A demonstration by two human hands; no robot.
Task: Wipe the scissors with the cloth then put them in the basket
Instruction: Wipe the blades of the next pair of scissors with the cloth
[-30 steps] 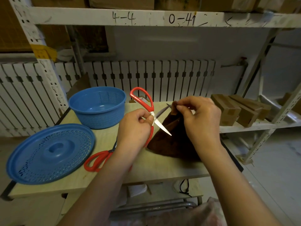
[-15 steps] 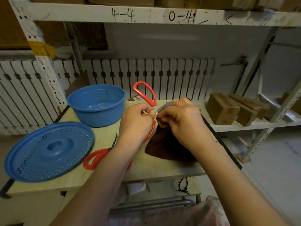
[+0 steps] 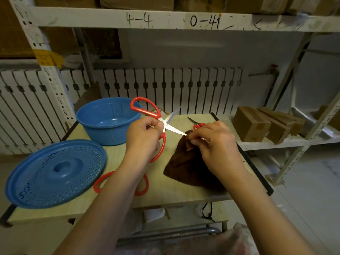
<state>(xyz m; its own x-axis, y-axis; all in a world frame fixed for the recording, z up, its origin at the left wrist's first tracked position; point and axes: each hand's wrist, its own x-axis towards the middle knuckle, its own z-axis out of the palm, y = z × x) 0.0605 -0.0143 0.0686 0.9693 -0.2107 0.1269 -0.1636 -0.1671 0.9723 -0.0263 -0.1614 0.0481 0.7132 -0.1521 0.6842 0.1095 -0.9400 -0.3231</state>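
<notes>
My left hand (image 3: 142, 138) grips a pair of red-handled scissors (image 3: 147, 111) near the pivot, held above the table with the blades spread open. My right hand (image 3: 214, 144) pinches a fold of the brown cloth (image 3: 185, 166) around the tip of the lower blade. The rest of the cloth drapes onto the wooden table (image 3: 174, 192). The blue basket (image 3: 106, 120) stands at the back left, with nothing seen inside. A second red pair of scissors (image 3: 100, 183) lies under my left forearm. A third, smaller pair (image 3: 196, 124) lies behind my right hand.
The blue perforated lid (image 3: 55, 172) lies on the table's left front. Cardboard boxes (image 3: 252, 122) sit on a shelf to the right. A white radiator (image 3: 165, 89) runs behind the table, and a shelf beam (image 3: 165, 21) crosses overhead.
My right hand slid the cloth from the pivot out to the tip of the lower blade. The scissors tilted and their blades now show. The small pair behind my right hand has come into view.
</notes>
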